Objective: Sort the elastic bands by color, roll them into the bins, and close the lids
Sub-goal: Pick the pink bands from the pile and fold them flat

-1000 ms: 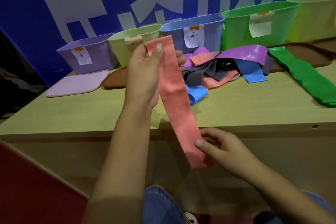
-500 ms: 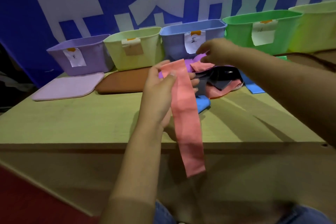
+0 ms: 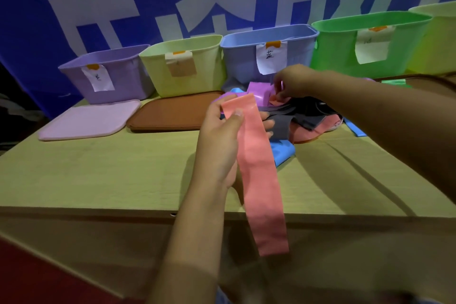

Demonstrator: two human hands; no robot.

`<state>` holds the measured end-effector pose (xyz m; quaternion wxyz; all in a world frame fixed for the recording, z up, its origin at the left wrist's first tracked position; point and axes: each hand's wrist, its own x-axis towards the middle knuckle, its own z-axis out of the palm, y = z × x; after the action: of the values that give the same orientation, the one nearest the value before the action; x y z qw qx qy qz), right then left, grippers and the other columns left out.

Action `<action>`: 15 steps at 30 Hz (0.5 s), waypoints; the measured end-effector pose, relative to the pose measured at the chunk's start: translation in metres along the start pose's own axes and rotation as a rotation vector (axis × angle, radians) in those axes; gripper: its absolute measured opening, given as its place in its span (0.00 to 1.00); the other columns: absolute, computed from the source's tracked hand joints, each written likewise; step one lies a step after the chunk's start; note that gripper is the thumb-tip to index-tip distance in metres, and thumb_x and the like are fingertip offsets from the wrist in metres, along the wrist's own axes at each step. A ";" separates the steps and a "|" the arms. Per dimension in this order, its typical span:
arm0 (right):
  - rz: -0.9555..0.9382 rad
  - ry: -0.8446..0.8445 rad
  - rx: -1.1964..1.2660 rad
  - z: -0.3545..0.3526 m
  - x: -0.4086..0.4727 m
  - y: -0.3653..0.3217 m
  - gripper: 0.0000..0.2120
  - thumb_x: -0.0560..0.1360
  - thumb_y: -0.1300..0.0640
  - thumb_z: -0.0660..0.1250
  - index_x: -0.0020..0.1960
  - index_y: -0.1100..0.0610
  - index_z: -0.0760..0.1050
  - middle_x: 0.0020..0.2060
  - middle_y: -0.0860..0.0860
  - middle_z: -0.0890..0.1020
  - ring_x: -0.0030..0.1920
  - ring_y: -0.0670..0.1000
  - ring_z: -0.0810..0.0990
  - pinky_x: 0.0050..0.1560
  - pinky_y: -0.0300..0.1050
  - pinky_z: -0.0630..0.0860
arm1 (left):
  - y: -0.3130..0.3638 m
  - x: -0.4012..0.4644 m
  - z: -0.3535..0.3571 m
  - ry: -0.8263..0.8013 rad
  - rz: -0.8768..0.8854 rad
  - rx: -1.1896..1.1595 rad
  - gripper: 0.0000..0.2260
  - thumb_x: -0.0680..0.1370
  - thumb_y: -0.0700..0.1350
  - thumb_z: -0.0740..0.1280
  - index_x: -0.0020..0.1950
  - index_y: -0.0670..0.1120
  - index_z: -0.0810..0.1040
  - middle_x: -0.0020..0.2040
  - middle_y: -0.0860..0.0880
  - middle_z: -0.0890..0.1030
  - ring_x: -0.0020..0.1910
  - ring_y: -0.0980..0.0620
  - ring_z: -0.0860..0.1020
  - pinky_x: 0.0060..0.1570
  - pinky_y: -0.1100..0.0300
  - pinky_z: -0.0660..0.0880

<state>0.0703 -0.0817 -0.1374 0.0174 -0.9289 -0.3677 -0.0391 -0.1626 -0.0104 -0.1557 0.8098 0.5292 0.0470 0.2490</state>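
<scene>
Blue-walled desk (image 3: 103,175): left hand (image 3: 222,145) pinches a pink band (image 3: 256,175) hanging to gather matches, while right hand (image 3: 293,81) apparently plucks another pink strip from the pile (image 3: 303,116).

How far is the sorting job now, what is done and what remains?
Little looks done: no band can be seen in the bins, and the pink lid and brown lid lie flat on the table. In hand: the left hand holds a pink band while the right hand pinches something in the mixed pile. Sorting, rolling and closing remain.
</scene>
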 end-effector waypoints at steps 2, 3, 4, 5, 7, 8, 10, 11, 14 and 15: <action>-0.018 0.018 0.017 0.000 0.002 0.000 0.10 0.72 0.58 0.70 0.53 0.59 0.79 0.53 0.60 0.79 0.51 0.61 0.77 0.46 0.46 0.70 | 0.000 -0.002 0.000 0.002 -0.003 0.009 0.13 0.81 0.33 0.54 0.65 0.39 0.69 0.37 0.41 0.83 0.36 0.45 0.83 0.35 0.55 0.80; -0.023 0.030 0.047 -0.001 0.002 0.000 0.10 0.73 0.59 0.69 0.53 0.60 0.79 0.53 0.60 0.78 0.52 0.62 0.76 0.48 0.47 0.71 | 0.001 -0.002 0.000 0.001 -0.004 0.012 0.13 0.81 0.33 0.54 0.65 0.39 0.69 0.37 0.41 0.83 0.36 0.45 0.83 0.34 0.55 0.80; -0.024 0.058 0.089 -0.004 0.001 0.001 0.10 0.74 0.59 0.68 0.53 0.61 0.78 0.54 0.61 0.77 0.52 0.62 0.76 0.49 0.49 0.71 | 0.002 -0.002 0.000 0.003 -0.003 0.014 0.13 0.81 0.33 0.54 0.65 0.39 0.69 0.37 0.41 0.83 0.36 0.45 0.84 0.34 0.56 0.80; -0.019 0.104 0.146 -0.008 0.000 0.003 0.10 0.75 0.58 0.66 0.53 0.62 0.77 0.53 0.62 0.77 0.52 0.62 0.76 0.50 0.50 0.71 | 0.004 -0.003 0.000 0.005 -0.001 0.014 0.13 0.81 0.33 0.54 0.65 0.39 0.69 0.37 0.41 0.83 0.36 0.45 0.84 0.33 0.56 0.79; 0.019 0.234 0.302 -0.021 -0.005 0.004 0.09 0.78 0.57 0.61 0.52 0.63 0.74 0.50 0.63 0.78 0.48 0.60 0.75 0.46 0.48 0.68 | 0.005 -0.002 0.001 0.013 0.006 0.013 0.13 0.81 0.33 0.54 0.65 0.39 0.68 0.37 0.41 0.83 0.36 0.46 0.84 0.33 0.56 0.79; 0.045 0.307 0.389 -0.029 -0.008 0.006 0.09 0.78 0.56 0.59 0.51 0.62 0.72 0.48 0.62 0.78 0.46 0.58 0.73 0.43 0.46 0.66 | 0.006 -0.002 0.001 0.019 0.007 0.015 0.13 0.81 0.33 0.55 0.65 0.39 0.68 0.37 0.41 0.84 0.36 0.45 0.84 0.33 0.56 0.79; 0.068 0.433 0.554 -0.045 -0.012 0.008 0.08 0.80 0.55 0.58 0.50 0.60 0.69 0.46 0.61 0.78 0.45 0.56 0.74 0.42 0.46 0.66 | 0.006 -0.002 0.004 0.022 0.002 0.024 0.13 0.81 0.33 0.55 0.65 0.39 0.69 0.39 0.40 0.84 0.38 0.44 0.84 0.34 0.55 0.80; 0.062 0.485 0.630 -0.054 -0.015 0.009 0.08 0.80 0.54 0.58 0.50 0.59 0.68 0.46 0.60 0.79 0.45 0.57 0.76 0.43 0.47 0.68 | 0.006 -0.002 0.006 0.018 -0.001 0.028 0.13 0.81 0.33 0.55 0.65 0.39 0.69 0.39 0.40 0.84 0.39 0.44 0.84 0.34 0.55 0.80; 0.055 0.642 0.725 -0.080 -0.023 0.012 0.05 0.80 0.56 0.59 0.49 0.58 0.67 0.43 0.57 0.79 0.43 0.54 0.77 0.45 0.47 0.72 | 0.009 -0.003 0.012 0.016 -0.003 0.032 0.13 0.81 0.33 0.56 0.64 0.39 0.69 0.40 0.40 0.84 0.39 0.45 0.84 0.35 0.55 0.80; 0.060 0.692 0.726 -0.089 -0.026 0.013 0.03 0.79 0.58 0.59 0.50 0.58 0.68 0.42 0.56 0.77 0.43 0.53 0.75 0.46 0.48 0.71 | 0.011 -0.003 0.014 0.014 0.003 0.038 0.13 0.81 0.33 0.56 0.64 0.40 0.69 0.40 0.41 0.84 0.39 0.45 0.84 0.35 0.55 0.81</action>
<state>0.0551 -0.1144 -0.0512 0.4614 -0.8057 -0.3035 -0.2141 -0.1645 -0.0205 -0.1406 0.7988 0.5429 0.0563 0.2531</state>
